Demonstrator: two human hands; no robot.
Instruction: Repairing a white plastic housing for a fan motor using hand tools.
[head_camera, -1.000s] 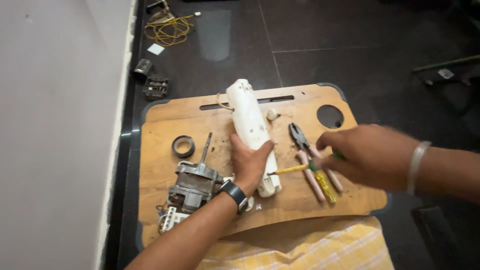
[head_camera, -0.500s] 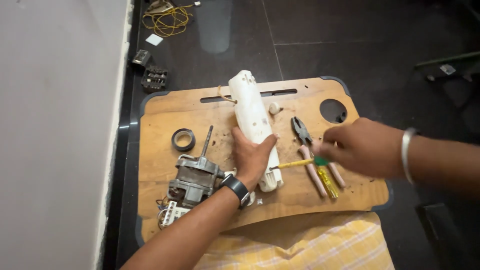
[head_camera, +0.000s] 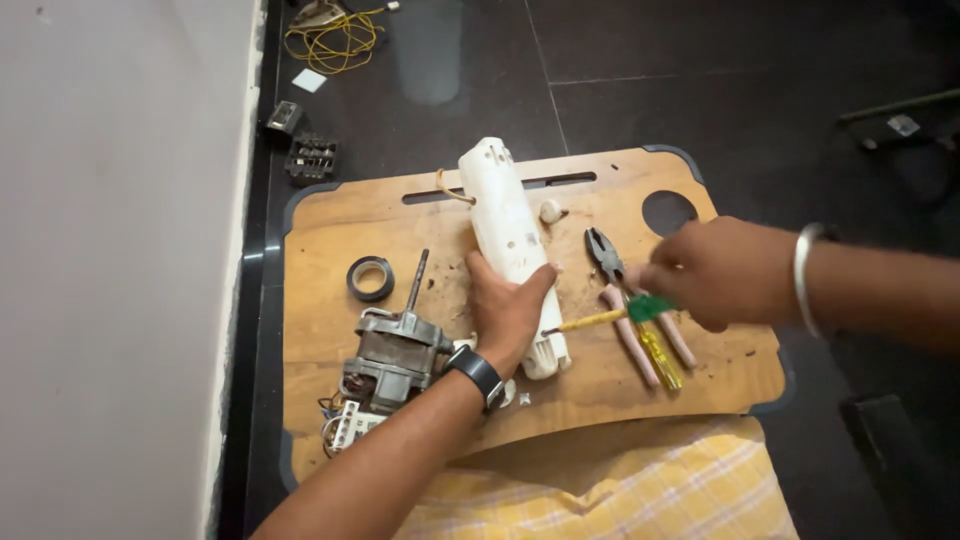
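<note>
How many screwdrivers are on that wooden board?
2: one green-handled screwdriver in the right hand, its tip at the white casing; one yellow-handled screwdriver lying beside the pliers.

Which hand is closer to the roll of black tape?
The left. The left hand grips the white tube just right of the black tape roll. The right hand holds a green-handled screwdriver farther off, beyond the tube and the pliers.

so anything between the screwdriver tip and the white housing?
Nothing visible. The right hand holds the green-handled screwdriver, and its shaft runs straight to the lower end of the white housing, which the left hand pins to the wooden board. The pliers lie beneath the shaft, not blocking it.
</note>
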